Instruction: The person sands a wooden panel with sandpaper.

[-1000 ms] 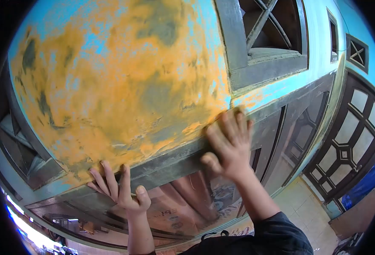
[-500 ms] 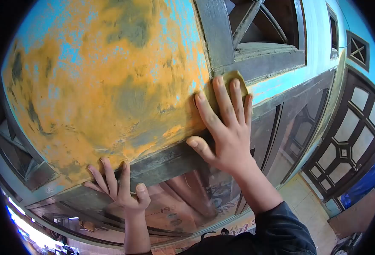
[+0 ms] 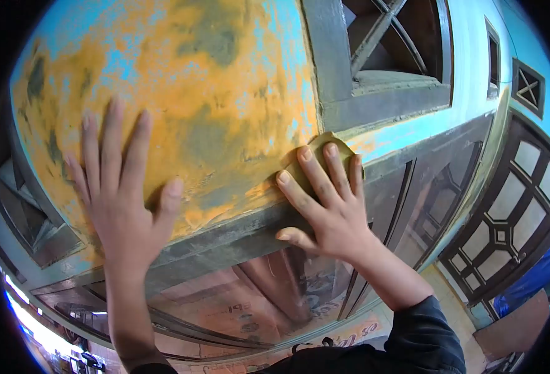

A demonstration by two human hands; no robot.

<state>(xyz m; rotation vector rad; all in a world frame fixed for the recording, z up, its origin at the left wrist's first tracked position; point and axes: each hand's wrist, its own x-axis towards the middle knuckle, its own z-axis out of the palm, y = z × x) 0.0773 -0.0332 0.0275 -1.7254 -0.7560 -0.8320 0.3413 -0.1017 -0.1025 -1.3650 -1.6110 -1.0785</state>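
Note:
With fingers spread, my right hand (image 3: 337, 218) presses an olive-brown sheet that looks like sandpaper (image 3: 344, 144) flat against the wall. It works over the lower right corner of the patchy panel, where the dark wooden frame (image 3: 334, 112) meets the dark ledge (image 3: 225, 242). Much of the sheet is hidden under the fingers. My left hand (image 3: 125, 206) is open and empty, its palm toward the orange, grey and blue wall panel (image 3: 194, 81), over the panel's lower left part. Its fingers point up and are slightly blurred.
Above right is a vent opening with crossed bars (image 3: 381, 37). Below the ledge, glossy panes (image 3: 250, 293) reflect printed lettering. A dark door with pale panes (image 3: 505, 218) stands at the right, near a blue sheet (image 3: 540, 274) and a brown board (image 3: 515, 327). Another framed vent (image 3: 28, 218) is at the left.
My left hand has risen from the ledge onto the painted panel, its fingers reaching higher. My right hand has slid downward with the sandpaper, and the view has shifted slightly.

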